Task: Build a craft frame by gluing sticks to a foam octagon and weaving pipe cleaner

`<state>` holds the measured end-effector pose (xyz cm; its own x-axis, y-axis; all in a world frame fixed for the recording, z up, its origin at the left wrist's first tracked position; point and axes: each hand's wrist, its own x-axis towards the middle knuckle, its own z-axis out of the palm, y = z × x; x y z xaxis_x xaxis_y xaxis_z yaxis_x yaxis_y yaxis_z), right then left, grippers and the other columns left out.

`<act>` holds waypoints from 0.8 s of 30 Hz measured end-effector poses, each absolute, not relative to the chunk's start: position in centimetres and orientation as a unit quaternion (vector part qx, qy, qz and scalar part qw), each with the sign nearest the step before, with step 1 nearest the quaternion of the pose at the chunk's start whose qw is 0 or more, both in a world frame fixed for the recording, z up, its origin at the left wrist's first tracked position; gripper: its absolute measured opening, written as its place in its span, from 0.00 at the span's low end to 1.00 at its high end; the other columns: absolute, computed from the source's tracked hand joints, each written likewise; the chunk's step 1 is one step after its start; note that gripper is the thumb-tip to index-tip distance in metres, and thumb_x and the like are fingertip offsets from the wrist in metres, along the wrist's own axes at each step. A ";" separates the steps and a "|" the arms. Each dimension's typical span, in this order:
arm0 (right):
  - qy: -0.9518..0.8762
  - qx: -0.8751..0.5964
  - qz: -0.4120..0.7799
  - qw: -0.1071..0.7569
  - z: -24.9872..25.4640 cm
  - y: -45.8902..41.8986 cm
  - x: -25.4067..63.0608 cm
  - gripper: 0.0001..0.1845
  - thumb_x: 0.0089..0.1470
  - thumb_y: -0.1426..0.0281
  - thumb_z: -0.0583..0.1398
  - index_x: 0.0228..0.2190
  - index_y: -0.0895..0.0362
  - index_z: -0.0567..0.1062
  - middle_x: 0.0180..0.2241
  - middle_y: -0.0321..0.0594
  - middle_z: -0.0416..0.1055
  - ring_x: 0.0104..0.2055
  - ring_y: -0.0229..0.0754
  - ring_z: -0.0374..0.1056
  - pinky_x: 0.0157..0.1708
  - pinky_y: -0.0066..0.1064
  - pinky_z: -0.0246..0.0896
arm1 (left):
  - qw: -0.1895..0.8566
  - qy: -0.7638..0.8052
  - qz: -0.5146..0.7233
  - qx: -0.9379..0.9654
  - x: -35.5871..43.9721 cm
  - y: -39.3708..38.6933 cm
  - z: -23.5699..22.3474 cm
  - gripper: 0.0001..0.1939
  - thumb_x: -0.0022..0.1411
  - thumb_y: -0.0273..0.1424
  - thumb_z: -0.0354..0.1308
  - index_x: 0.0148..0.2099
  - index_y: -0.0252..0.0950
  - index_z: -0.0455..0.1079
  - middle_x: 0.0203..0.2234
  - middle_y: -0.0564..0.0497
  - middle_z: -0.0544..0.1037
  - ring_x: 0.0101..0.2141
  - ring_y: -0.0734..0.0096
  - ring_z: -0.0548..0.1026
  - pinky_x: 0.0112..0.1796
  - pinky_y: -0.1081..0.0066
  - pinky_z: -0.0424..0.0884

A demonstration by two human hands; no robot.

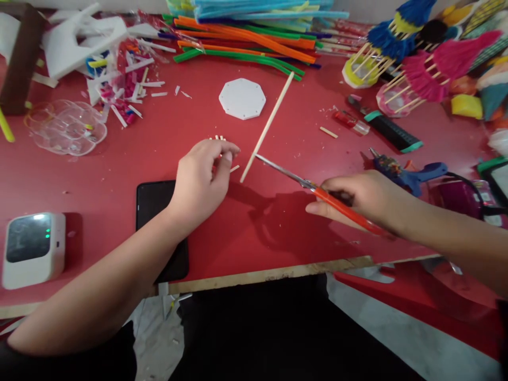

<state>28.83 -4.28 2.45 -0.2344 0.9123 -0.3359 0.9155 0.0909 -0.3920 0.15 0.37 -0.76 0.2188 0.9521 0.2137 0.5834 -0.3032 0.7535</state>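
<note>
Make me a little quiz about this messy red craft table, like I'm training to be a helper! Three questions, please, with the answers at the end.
1. What is the right hand holding?
2. True or false: the white octagon lies apart from the left hand.
3. Which thing does the left forearm partly hide? A: glue gun; B: black phone; C: orange pipe cleaners.

Key: 1. Scissors. 2. True. 3. B, the black phone.

On the red counter (107,190), a white device (57,241) stands at left, a black phone (153,198) to its right. Beyond them lie a clear scalloped tray (47,129), orange and green pipe cleaners (254,37) and, at right, a black-and-teal cutter (393,130).
</note>
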 end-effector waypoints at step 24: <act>0.825 0.521 -0.049 -0.216 -0.8 -2.1 26.4 0.21 0.58 0.49 0.59 0.33 0.54 0.74 0.32 0.47 0.78 0.32 0.46 0.73 0.30 0.35 0.63 | 0.350 0.472 0.496 0.640 0.4 -1.1 -0.1 0.02 0.60 0.28 0.66 0.33 0.39 0.77 0.30 0.51 0.82 0.30 0.69 0.81 0.31 0.69 0.80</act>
<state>26.36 -2.13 -0.77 -0.3649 0.8799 0.3045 0.8376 0.4530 -0.3055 0.44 -1.12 -0.10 0.0639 0.9506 0.3038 0.2567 -0.3099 0.9155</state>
